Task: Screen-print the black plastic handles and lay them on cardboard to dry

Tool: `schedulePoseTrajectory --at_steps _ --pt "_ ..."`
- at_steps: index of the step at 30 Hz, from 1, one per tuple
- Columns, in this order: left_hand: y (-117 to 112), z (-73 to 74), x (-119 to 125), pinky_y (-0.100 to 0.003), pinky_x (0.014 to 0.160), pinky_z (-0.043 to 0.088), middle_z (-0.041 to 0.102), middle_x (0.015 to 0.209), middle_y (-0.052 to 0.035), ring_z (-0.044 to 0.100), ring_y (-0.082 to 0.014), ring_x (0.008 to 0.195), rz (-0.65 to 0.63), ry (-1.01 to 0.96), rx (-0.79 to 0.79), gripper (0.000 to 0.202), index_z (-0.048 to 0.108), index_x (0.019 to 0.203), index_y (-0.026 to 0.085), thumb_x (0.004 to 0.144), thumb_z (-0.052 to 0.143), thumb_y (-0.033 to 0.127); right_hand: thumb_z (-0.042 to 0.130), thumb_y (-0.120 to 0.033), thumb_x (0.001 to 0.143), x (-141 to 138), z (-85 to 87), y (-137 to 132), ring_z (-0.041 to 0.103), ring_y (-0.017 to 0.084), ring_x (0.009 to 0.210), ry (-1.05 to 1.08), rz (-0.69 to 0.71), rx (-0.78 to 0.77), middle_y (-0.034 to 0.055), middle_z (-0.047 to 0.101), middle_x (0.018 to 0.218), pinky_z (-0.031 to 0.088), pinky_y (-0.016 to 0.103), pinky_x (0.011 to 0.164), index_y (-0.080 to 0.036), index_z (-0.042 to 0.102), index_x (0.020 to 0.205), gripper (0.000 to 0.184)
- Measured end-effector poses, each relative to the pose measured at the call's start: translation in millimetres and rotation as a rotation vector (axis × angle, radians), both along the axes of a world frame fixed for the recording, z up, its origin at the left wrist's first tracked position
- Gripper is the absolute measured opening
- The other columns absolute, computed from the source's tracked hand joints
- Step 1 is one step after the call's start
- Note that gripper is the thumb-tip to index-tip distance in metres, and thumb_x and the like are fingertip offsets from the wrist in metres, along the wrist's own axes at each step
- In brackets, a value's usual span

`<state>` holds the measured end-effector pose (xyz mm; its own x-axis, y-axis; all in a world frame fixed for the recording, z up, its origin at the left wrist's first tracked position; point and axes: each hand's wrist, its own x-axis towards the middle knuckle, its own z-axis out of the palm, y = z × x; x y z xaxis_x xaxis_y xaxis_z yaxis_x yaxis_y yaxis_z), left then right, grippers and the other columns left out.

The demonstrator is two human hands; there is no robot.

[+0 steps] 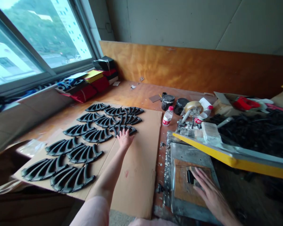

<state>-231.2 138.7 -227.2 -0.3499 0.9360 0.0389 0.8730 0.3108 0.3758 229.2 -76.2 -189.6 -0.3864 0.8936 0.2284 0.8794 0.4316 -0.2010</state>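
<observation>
On the cardboard sheet (136, 175), several black fan-shaped ribbed parts (97, 135) lie in overlapping rows. My left hand (125, 138) reaches out to the nearest part of the right-hand column (118, 129), fingers spread at its lower edge; whether they press on it I cannot tell. My right hand (208, 191) is stretched out over a brown wooden board (181, 185) on a grey metal plate (191, 152). A small black piece (190, 176) sits on that board beside its fingertips. The right hand's underside is hidden.
A yellow-edged frame (209, 153) slants just above the metal plate. Behind it stand a red-capped bottle (167, 116), black jars (168, 102) and a tape roll (193, 107). Black parts (257, 135) are heaped at right. Stacked folders (91, 89) lie by the window.
</observation>
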Motion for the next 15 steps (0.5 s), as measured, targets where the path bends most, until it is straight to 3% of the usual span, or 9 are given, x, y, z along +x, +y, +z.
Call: schedulePoseTrajectory --at_steps 3,5,8,10,12,15 --pt "-11 44.2 52 -0.046 0.107 0.036 0.055 0.138 -0.0182 0.049 -0.0314 0.128 -0.116 -0.278 0.135 0.049 0.061 0.125 0.015 0.086 0.056 0.045 0.059 -0.037 0.088 -11 -9.0 2 0.038 0.026 0.139 -0.093 0.174 -0.044 0.0063 0.041 0.15 0.034 0.051 0.114 -0.028 0.032 0.15 0.068" --pt "-26 85.8 93 -0.037 0.092 0.048 0.07 0.111 -0.0147 0.065 -0.0239 0.101 -0.234 -0.598 0.203 0.05 0.062 0.121 0.014 0.088 0.053 0.051 0.062 -0.036 0.087 -12 -13.3 -3 0.031 0.025 0.142 -0.101 0.273 -0.074 0.0084 0.038 0.152 0.024 0.054 0.117 -0.024 0.031 0.15 0.071" --pt "-62 152.6 156 -0.026 0.065 0.05 0.069 0.072 -0.0039 0.062 -0.0142 0.062 -0.447 -1.027 0.253 0.057 0.061 0.117 0.014 0.088 0.047 0.06 0.062 -0.033 0.089 -1 -9.2 -16 0.036 0.023 0.14 -0.014 0.407 -0.101 0.0088 0.047 0.147 0.025 0.051 0.117 -0.022 0.044 0.143 0.058" --pt "-91 188.6 189 -0.022 0.055 0.044 0.063 0.059 -0.0009 0.055 -0.0108 0.051 -0.55 -1.152 0.267 0.056 0.066 0.1 0.012 0.088 0.045 0.063 0.057 -0.03 0.092 14 0.9 -21 0.043 0.021 0.136 0.088 0.445 -0.09 0.0072 0.055 0.139 0.032 0.048 0.115 -0.022 0.054 0.134 0.043" --pt "-117 210.6 212 -0.021 0.052 0.042 0.059 0.054 -0.0003 0.052 -0.0097 0.048 -0.542 -1.192 0.321 0.056 0.066 0.086 0.012 0.088 0.044 0.063 0.052 -0.028 0.094 37 13.6 -18 0.046 0.021 0.134 0.188 0.384 -0.059 0.006 0.061 0.133 0.035 0.048 0.113 -0.023 0.063 0.124 0.032" --pt "-153 213.7 222 -0.022 0.055 0.044 0.064 0.061 -0.0019 0.057 -0.0113 0.054 -0.374 -1.228 0.368 0.059 0.068 0.09 0.012 0.087 0.044 0.066 0.048 -0.031 0.094 85 31.6 3 0.055 0.024 0.124 0.315 0.074 -0.047 0.006 0.071 0.116 0.044 0.045 0.106 -0.024 0.072 0.107 0.027"
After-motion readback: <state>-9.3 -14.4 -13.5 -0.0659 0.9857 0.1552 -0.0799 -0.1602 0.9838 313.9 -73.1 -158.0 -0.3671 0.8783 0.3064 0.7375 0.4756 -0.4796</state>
